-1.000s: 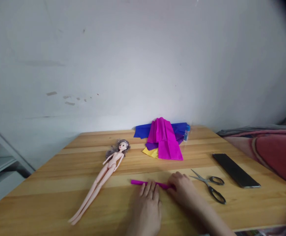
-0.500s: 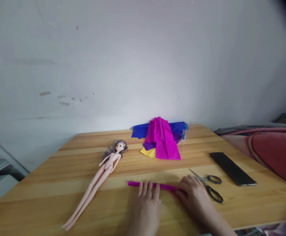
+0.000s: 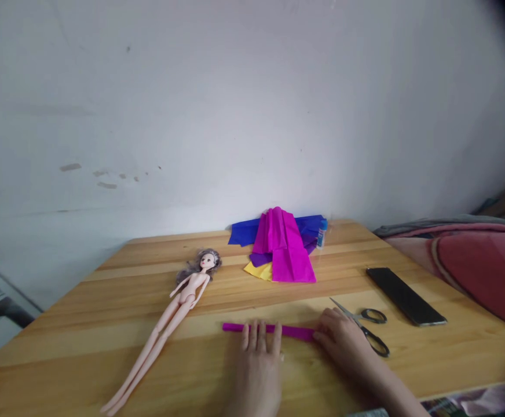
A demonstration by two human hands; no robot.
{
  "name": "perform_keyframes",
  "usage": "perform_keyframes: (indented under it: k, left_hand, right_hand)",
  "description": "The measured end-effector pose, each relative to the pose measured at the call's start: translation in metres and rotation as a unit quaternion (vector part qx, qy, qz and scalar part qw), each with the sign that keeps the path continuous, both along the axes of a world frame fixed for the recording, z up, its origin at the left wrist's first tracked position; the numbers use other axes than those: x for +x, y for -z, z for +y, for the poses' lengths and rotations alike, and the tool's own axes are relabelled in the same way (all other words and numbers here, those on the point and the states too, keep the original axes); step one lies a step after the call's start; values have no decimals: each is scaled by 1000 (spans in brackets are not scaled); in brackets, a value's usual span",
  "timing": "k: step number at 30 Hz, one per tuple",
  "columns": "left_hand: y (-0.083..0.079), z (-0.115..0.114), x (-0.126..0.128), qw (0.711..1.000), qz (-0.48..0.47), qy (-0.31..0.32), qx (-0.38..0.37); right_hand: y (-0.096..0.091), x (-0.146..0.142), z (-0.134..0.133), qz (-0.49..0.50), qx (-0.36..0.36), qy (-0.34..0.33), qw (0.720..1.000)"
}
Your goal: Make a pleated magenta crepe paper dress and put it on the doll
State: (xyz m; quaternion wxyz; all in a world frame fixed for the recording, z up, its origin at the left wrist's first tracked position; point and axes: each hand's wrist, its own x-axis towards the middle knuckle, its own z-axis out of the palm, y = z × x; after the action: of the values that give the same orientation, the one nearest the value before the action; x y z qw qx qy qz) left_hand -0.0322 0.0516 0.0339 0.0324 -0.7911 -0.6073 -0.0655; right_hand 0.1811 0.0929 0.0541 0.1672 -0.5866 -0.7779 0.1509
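A narrow folded magenta paper strip (image 3: 295,332) lies across the near part of the wooden table. My left hand (image 3: 259,359) rests flat on its middle, fingers stretched out and slightly apart. At the strip's right end, my right hand (image 3: 341,336) is closed, pinching the end between thumb and fingers. Scissors (image 3: 368,327) with black handles lie just beyond my right hand, blades partly apart. Left of my hands, an unclothed doll (image 3: 178,313) with grey hair lies on its back, head away from me.
Toward the wall lies a pile of magenta paper (image 3: 293,260), blue paper (image 3: 244,231) and yellow paper (image 3: 260,270). A glue stick (image 3: 321,234) stands beside it. At the right lies a black phone (image 3: 404,295). Pink bedding (image 3: 482,272) lies beyond the table's right edge.
The view has shifted slightly. My right hand has turned a little, and more of the strip's right end shows. My left hand still lies on the strip.
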Motion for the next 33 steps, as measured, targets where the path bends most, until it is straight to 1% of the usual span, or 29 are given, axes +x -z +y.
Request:
perform_keyframes:
  k: [6,10,14,21,26,30,33]
  left_hand:
    - [0,1,1,1000,11,-10,-11]
    - [-2,2,3,1000,-1,-11,-10]
    - [-5,4,9,999,9,-30,-22]
    - [-5,3,17,998,18,-52,-1]
    - [-11,2,19,996,15,-81,-29]
    - [-18,0,19,995,8,-91,-45]
    - [-18,-1,19,994,3,-100,-48]
  right_hand:
    - [-8,-1,14,-11,-19,-6,1000]
    - [-14,-3,22,-42,-45,1,998]
    - [-18,-5,29,-76,-60,8,995]
    - [-23,-7,38,-134,-99,9,986]
    - [-21,-10,43,-163,-90,2,982]
    - [-16,-12,47,-180,-95,21,979]
    - [-17,-9,48,-181,-100,39,978]
